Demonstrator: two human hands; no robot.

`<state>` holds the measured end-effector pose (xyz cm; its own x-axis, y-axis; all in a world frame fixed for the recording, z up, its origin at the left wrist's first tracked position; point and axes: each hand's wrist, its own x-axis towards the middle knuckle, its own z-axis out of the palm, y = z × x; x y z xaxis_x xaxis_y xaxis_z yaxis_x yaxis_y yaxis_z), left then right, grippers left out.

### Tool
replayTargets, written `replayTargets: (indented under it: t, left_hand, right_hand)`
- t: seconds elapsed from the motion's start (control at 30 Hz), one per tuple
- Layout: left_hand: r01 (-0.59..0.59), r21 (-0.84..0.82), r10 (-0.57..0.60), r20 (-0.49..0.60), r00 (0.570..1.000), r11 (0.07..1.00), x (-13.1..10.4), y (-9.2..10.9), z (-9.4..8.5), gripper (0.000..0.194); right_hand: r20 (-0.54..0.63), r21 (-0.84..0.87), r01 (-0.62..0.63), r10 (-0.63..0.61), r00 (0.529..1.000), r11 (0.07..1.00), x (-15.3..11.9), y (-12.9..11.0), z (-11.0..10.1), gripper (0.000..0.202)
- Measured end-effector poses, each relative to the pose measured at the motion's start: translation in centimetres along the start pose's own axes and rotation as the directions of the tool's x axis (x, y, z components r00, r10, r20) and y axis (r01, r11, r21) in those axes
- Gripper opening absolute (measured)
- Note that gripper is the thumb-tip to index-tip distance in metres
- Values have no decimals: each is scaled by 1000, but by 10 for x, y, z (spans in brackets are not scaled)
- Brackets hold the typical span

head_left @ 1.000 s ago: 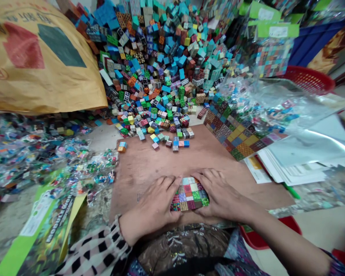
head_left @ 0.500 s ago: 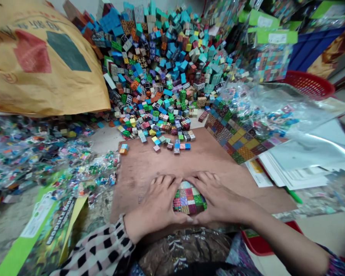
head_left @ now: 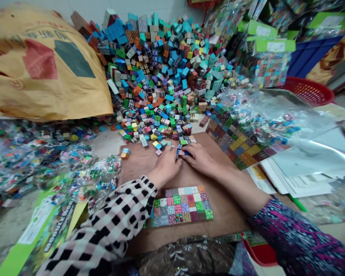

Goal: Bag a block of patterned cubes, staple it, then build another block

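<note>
A flat block of small patterned cubes lies on the brown board near its front edge, untouched. Beyond it, my left hand reaches to the loose cubes at the board's far side, its fingers bent and close together; whether it holds a cube is hidden. My right hand is beside it, fingertips closed at a few blue and pink cubes. An orange and blue cube piece sits at the board's far left corner.
A large heap of cubes rises behind the board. Small bagged figures lie left, under a yellow sack. At right are a patterned cube sheet, clear bags, white papers and a red basket.
Both hands have left the cube block and moved forward to the loose cubes at the board's far side. The block now lies uncovered.
</note>
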<state>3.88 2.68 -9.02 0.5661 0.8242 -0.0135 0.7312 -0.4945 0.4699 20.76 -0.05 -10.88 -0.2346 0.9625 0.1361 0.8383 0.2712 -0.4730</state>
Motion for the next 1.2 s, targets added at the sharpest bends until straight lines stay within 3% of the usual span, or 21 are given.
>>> replayTargets:
  t: [0.2, 0.47, 0.57, 0.67, 0.73, 0.93, 1.2]
  left_hand:
    - [6, -23, -6, 10, 1000, 1000, -12, -5, 5, 44]
    - [-48, -106, 53, 43, 998, 993, -33, -2, -1, 46]
    - [-9, -21, 10, 36, 999, 1000, -28, 2, -2, 40]
    - [23, 61, -24, 20, 1000, 998, -22, 5, -1, 36]
    - [18, 72, -18, 2, 1000, 997, -19, 5, -1, 35]
    - [-66, 0, 66, 30, 997, 998, -21, -5, -4, 24]
    - [-190, -95, 197, 79, 977, 977, -41, -19, -11, 24]
  right_hand:
    - [-24, 95, 95, -93, 995, 991, -18, -3, 8, 23]
    - [90, 223, 191, -215, 972, 956, -39, -9, -6, 20]
    - [104, 177, 71, -90, 990, 982, -37, 1, -15, 19]
    - [24, 44, -84, 83, 996, 995, -26, 9, -20, 21]
    - [15, -19, -100, 100, 995, 995, -18, 10, -19, 22]
    - [143, -28, 114, -109, 984, 993, -11, -4, -13, 23]
    - [183, 115, 195, -214, 960, 974, -24, -32, -14, 33]
